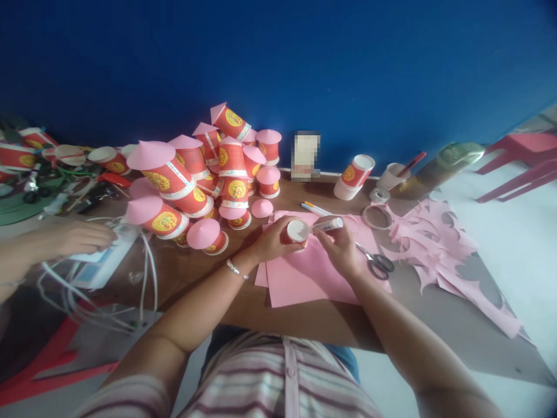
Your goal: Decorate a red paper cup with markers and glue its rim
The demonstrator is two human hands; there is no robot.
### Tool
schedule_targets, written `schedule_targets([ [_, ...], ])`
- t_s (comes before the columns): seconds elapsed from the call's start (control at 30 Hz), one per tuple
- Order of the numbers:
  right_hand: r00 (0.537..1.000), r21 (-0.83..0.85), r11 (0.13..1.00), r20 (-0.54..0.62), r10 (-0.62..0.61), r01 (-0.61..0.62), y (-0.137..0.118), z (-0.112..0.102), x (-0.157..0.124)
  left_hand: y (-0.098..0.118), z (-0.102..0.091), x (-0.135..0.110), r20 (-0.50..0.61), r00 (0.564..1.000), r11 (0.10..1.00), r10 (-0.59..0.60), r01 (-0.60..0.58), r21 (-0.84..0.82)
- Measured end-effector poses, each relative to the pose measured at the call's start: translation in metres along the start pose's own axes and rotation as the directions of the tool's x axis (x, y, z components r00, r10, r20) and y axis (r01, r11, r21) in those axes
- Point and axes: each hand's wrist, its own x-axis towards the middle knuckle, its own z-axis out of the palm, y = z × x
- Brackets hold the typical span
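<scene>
My left hand (272,239) is closed around a small red paper cup (296,231), its white bottom turned up. My right hand (340,247) grips a white glue stick (327,224), whose tip touches the cup's rim. Both hands are above a stack of pink paper sheets (304,276) on the brown table (195,273). Scissors (378,262) lie just right of my right hand.
A heap of red cups with pink cone lids (204,174) fills the back left. Pink paper offcuts (439,244), tape rolls (378,216), pens (314,208) and a lying cup (354,176) sit at right. Another person's hand (72,237) rests on a white power strip (102,258) at left.
</scene>
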Motion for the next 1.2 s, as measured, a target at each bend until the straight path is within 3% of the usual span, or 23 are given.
schedule_targets([
  [0.13,1.0,0.0,1.0,-0.006,-0.003,0.003,0.002,0.0,0.001,-0.003,0.0,0.0,0.005,1.0,1.0,0.012,-0.011,-0.006],
  [0.3,1.0,-0.011,1.0,0.006,0.025,-0.025,0.005,-0.001,0.003,-0.008,-0.002,0.002,-0.015,0.993,0.991,0.121,-0.12,0.051],
  [0.43,0.995,0.024,0.997,-0.06,0.076,-0.074,0.01,-0.001,0.006,-0.01,-0.005,0.003,-0.007,0.984,0.981,0.177,-0.175,0.085],
  [0.63,0.99,0.146,0.985,-0.091,0.104,-0.091,0.007,-0.001,0.008,-0.011,-0.005,0.002,-0.002,0.993,0.993,0.118,-0.118,-0.002],
  [0.9,0.998,0.046,0.998,-0.033,0.051,-0.049,0.005,0.001,0.004,-0.006,-0.006,0.0,0.041,0.997,0.996,0.071,-0.068,-0.06],
  [1.2,0.997,0.018,0.999,-0.058,0.049,-0.048,0.006,0.002,0.005,-0.005,-0.006,0.001,0.044,0.995,0.995,0.086,-0.084,-0.044],
])
